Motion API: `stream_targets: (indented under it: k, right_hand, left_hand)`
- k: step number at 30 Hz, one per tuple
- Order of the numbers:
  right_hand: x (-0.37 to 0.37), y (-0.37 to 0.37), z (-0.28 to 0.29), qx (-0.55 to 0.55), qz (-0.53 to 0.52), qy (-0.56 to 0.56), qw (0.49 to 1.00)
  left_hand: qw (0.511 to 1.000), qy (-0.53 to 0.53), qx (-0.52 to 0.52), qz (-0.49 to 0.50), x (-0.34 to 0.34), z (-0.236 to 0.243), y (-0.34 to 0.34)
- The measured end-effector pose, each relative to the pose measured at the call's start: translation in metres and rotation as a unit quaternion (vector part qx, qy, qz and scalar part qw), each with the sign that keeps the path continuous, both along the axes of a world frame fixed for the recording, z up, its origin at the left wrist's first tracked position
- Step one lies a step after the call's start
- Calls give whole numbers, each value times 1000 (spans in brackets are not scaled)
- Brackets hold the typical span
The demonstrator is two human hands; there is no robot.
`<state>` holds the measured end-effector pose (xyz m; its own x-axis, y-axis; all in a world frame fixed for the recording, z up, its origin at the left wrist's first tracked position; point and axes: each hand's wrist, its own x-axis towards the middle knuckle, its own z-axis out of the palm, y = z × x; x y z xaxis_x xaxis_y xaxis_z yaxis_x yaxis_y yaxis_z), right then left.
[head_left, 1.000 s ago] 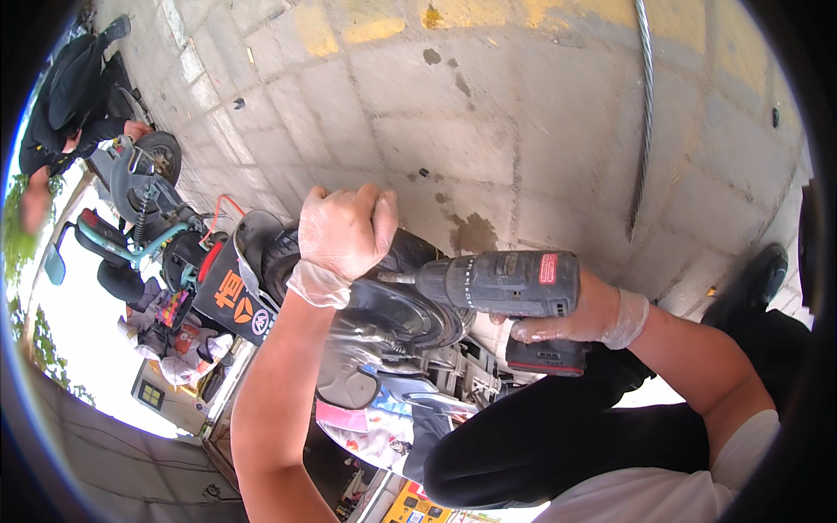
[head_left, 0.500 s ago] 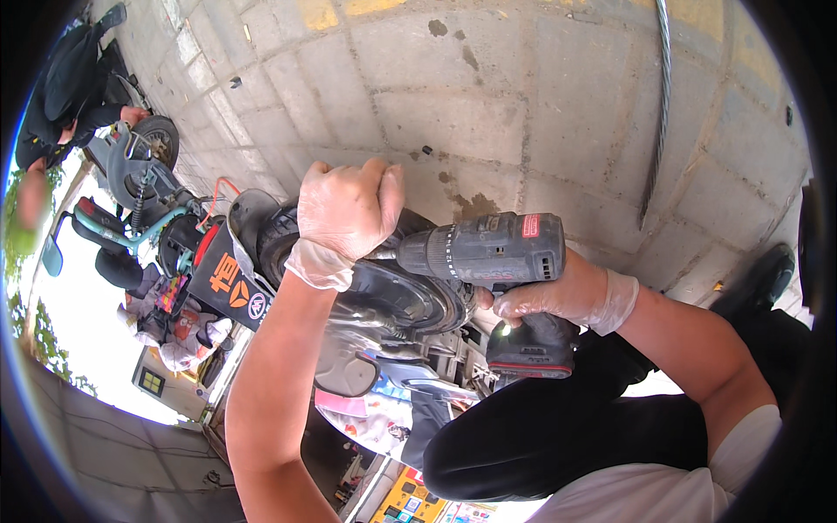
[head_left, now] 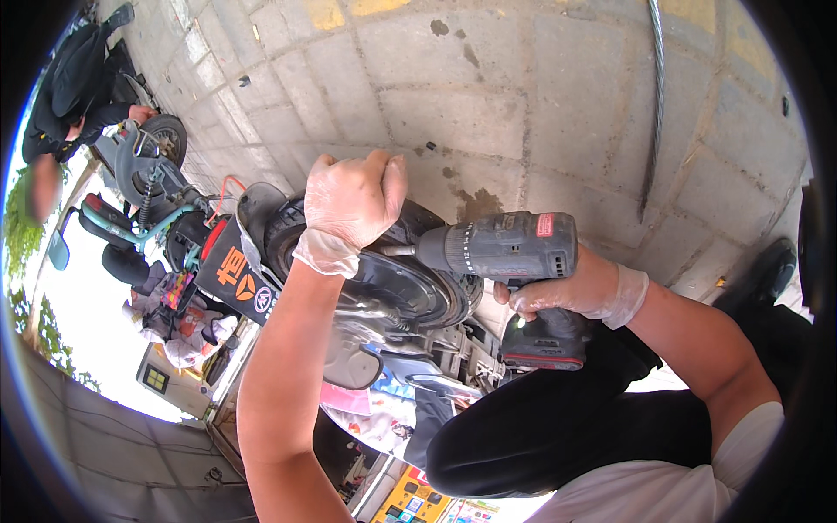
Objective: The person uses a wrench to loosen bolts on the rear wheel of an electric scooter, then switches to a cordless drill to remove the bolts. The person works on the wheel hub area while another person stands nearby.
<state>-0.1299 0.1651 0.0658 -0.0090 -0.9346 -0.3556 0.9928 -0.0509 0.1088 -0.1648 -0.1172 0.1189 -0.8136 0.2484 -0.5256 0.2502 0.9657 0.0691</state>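
Observation:
A thin clear glove covers my left hand [head_left: 353, 200], which is closed in a fist at the wheel's upper side; whatever lies inside the fingers is hidden. My right hand [head_left: 562, 292], gloved too, grips the handle of a black cordless drill [head_left: 510, 246]. The drill lies roughly level, its bit [head_left: 398, 250] pointing left toward the underside of my left fist. Whether the bit's tip touches anything cannot be seen. Below and behind both hands is the black wheel [head_left: 410, 292] of a scooter, with a dark mudguard [head_left: 260, 213] at its left.
A steel cable or rod [head_left: 654, 113] lies on the paved ground [head_left: 453, 113] at the far right. Another person [head_left: 78, 87] in dark clothes bends over a parked scooter [head_left: 144, 187] at upper left. My bent knee [head_left: 514, 427] is close below the drill.
The drill and my right hand have shifted slightly right, so more of the bit shows beside my left fist. My left hand stays closed, and the whole view has moved a little.

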Motion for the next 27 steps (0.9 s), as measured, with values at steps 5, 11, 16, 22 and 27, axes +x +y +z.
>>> stream_targets:
  k: [5, 11, 16, 22, 27]
  right_hand:
    - [-5, 1, 2, -4, -13, 33, 999]
    - [-11, 5, 4, 16, 20, 98, 995]
    - [-3, 2, 10, 70, -9, 202, 977]
    - [0, 0, -4, 61, -89, 366, 924]
    - [5, -4, -5, 30, 8, 120, 992]
  left_hand:
    - [1000, -3, -6, -1, 0, -1, -1]
    - [999, -27, -14, 26, 0, 0, -1]
    - [997, -57, -27, 50, -1, 3, -2]
    - [1000, -9, -13, 23, 0, 0, -1]
    - [999, -18, -20, 31, 1, 0, -1]
